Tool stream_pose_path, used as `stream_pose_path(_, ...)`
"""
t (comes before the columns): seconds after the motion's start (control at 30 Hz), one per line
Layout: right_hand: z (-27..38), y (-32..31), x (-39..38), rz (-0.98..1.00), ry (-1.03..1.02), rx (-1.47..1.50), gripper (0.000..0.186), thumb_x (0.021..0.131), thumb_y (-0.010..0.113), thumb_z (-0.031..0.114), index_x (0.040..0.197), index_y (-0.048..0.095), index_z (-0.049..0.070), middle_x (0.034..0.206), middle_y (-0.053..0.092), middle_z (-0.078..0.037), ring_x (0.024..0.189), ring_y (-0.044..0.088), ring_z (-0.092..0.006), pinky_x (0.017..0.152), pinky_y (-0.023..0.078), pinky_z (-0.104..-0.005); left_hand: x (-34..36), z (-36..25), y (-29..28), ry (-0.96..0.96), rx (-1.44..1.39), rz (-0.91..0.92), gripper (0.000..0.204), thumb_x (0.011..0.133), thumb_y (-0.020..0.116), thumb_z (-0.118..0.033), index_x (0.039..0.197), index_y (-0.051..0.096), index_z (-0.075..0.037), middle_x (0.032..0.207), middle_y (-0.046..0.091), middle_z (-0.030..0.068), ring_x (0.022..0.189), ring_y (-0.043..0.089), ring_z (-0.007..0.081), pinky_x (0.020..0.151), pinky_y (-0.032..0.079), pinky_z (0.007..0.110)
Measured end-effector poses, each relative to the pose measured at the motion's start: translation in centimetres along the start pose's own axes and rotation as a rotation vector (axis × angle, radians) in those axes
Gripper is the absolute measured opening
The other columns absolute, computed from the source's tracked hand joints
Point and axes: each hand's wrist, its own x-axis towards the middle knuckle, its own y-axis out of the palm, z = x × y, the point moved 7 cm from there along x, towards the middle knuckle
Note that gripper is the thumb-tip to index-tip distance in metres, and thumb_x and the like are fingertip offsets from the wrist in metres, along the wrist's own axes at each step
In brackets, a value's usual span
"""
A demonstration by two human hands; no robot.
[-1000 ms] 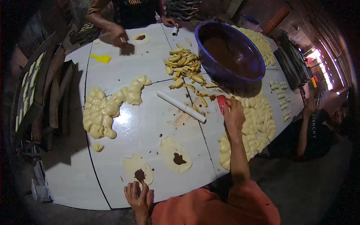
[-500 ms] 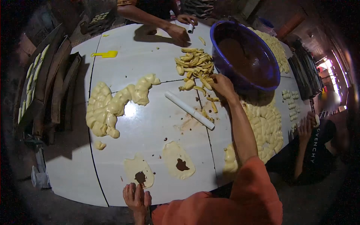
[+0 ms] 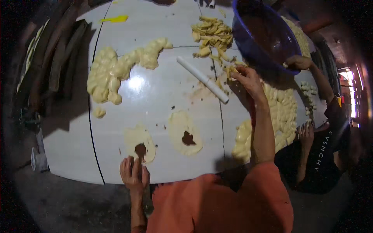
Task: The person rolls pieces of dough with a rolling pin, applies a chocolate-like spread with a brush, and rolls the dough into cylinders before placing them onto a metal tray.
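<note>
Nearest to me: left hand (image 3: 134, 173) at the near side of the bench (image 3: 151, 101), palm down, fingers loosely spread, no grip that I can make out. Fingertips meet the near edge of a thin dough sheet (image 3: 136, 135); whether they press on it, I cannot tell. Its chocolate patch (image 3: 140, 149) sits low, trailing toward those fingers. My judgement: a tug there could tear the sheet or smear the filling over the edge, because the dough looks thin and the patch lies off-centre.

Just right, a second sheet (image 3: 176, 128), apart from the first, patch of chocolate (image 3: 189, 138) on it. Right forearm reaches over the side of a spread of dough lumps (image 3: 279, 120); a low sleeve or elbow could dent or drag the soft pieces.

Farther: right hand (image 3: 248, 79), fingers bent down at a banana piece (image 3: 230, 72); I cannot tell whether they are closed on it. A hurried pinch could crush it if the fruit is soft. White rod (image 3: 198, 75) lies loose, left of that hand; a bump might roll it.

Beyond, banana pile (image 3: 211, 35) beside the blue basin (image 3: 245, 54). A co-worker's hand (image 3: 298, 63) is at the basin's right rim: two people reaching in close could knock arms or tip it. Yellow scraper (image 3: 116, 19) lies at far left.
</note>
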Motion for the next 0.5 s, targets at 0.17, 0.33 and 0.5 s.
stream_pose_path(0.17, 0.9, 4.8, -9.0, 0.300, 0.003, -0.262, 0.039, 0.088, 0.074, 0.027, 0.112, 0.075, -0.003, 0.087, 0.072, -0.010, 0.074, 0.065, -0.0149, 0.068, 0.052, -0.0333, -0.3, 0.5, -0.4, -0.021, 0.028, -0.015, 0.042, 0.089, 0.072, -0.018, 0.130, 0.069, -0.006, 0.141, 0.060, 0.0198, 0.134, 0.054, 0.0428, 0.110, 0.044, 0.057)
stream_pose_path(0.33, 2.3, 7.8, -15.1, 0.191, -0.134, -0.219, 0.029, 0.092, 0.070, 0.016, 0.115, 0.073, -0.002, 0.094, 0.071, -0.013, 0.082, 0.068, -0.0223, 0.077, 0.054, -0.0342, -0.3, 0.3, -0.1, 0.041, -0.006, -0.092, 0.042, 0.089, 0.073, -0.016, 0.129, 0.067, -0.003, 0.143, 0.059, 0.0226, 0.134, 0.053, 0.0441, 0.110, 0.044, 0.057)
stream_pose_path(0.5, 4.7, 13.5, -17.9, 0.454, -0.301, -0.356, 0.026, 0.096, 0.068, 0.025, 0.113, 0.073, 0.007, 0.104, 0.073, -0.013, 0.095, 0.071, -0.0332, 0.081, 0.056, -0.0425, 0.2, -1.9, 0.1, 0.004, -0.059, -0.116, 0.040, 0.088, 0.077, -0.015, 0.127, 0.071, -0.009, 0.143, 0.059, 0.0185, 0.136, 0.053, 0.0389, 0.115, 0.037, 0.060)
